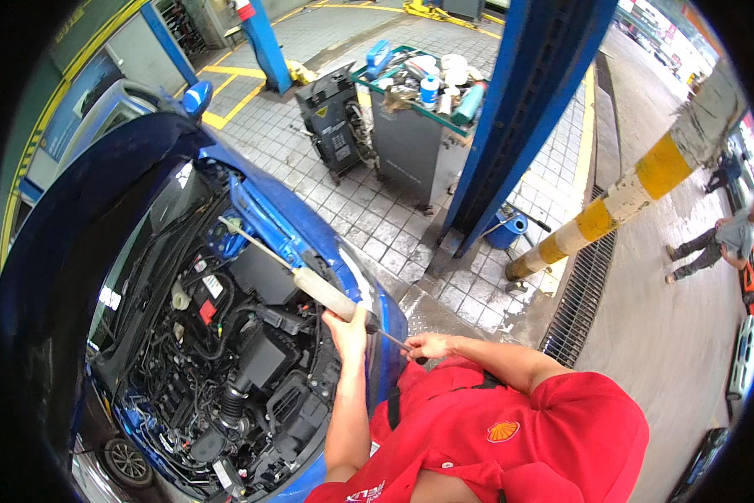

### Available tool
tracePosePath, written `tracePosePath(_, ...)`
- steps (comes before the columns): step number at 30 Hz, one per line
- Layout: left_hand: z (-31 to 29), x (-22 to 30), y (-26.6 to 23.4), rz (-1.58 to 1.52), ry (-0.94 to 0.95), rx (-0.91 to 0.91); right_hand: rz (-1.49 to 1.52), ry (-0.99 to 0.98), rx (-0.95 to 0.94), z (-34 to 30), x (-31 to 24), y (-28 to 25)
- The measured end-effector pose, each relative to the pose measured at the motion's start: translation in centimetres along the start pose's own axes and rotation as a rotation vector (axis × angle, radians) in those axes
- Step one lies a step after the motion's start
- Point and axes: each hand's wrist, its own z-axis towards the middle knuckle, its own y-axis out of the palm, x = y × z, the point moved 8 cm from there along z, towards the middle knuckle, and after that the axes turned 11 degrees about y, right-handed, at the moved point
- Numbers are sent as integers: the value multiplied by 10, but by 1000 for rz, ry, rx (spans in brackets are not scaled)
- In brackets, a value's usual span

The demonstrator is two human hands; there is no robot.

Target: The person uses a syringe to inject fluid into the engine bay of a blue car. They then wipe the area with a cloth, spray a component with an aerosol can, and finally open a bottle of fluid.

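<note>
My left hand (348, 335) is wrapped round the lower end of a pale, translucent suction syringe (322, 292). Its thin tube (261, 246) runs up and left over the engine bay (226, 360) of a blue car. The tube's whitish tip lies by the blue inner fender near the windshield; whether it enters an opening I cannot tell. My right hand (430, 345) is closed on the dark handle end of the syringe's plunger rod (392, 339), which is drawn well out of the barrel. A black battery cover (264, 272) and an air filter box (268, 362) sit below the tube.
The raised hood (100, 193) stands at the left. Beyond the fender are a black wheeled machine (331, 121), a grey cart (406, 151) heaped with bottles, a blue lift post (520, 109), a blue container (505, 230) and a yellow-white pole (620, 205). Another person (725, 239) is far right.
</note>
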Motion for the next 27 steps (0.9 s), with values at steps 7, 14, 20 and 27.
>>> tracePosePath(7, -89, 28, 138, 159, 37, -344, 117, 114, 235, -105, 109, -59)
tracePosePath(14, -214, 36, 293, 231, 129, -820, 376, -9, 529, -189, 284, -98)
tracePosePath(20, -371, -7, 395, 367, 120, -1567, 661, 82, 951, -299, 380, -28)
tracePosePath(27, -520, -12, 449, 110, 8, -1878, 1159, -29, 1366, -360, 431, 124)
